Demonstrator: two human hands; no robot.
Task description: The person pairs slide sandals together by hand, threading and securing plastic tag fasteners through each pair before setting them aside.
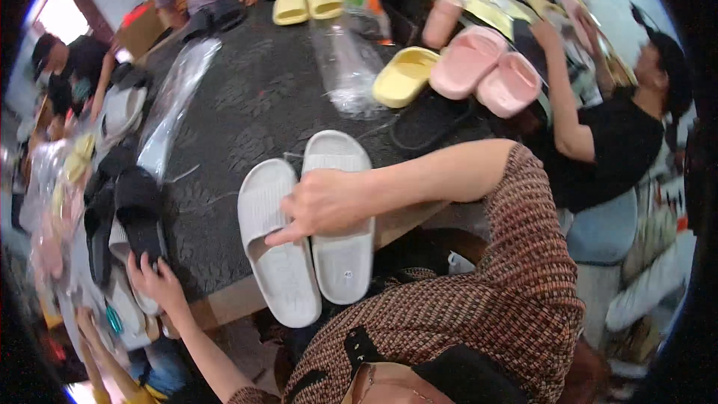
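A pair of light grey slide slippers (342,262) lies side by side at the near table edge, heels toward me and overhanging it. My right hand (323,200) is closed over their straps, with one finger reaching to the opening of the left slipper. My left hand (155,284) is at the table's left side with its fingers spread. Its fingertips are at the near end of a black slide slipper (140,213), next to more grey slippers; whether they touch it I cannot tell.
Pink slippers (470,63), a yellow slipper (404,77) and a black slipper (430,121) are at the right of the dark table (239,97). Clear plastic bags (179,105) lie across it. A co-worker in black (613,135) sits at right; others work at far left and back.
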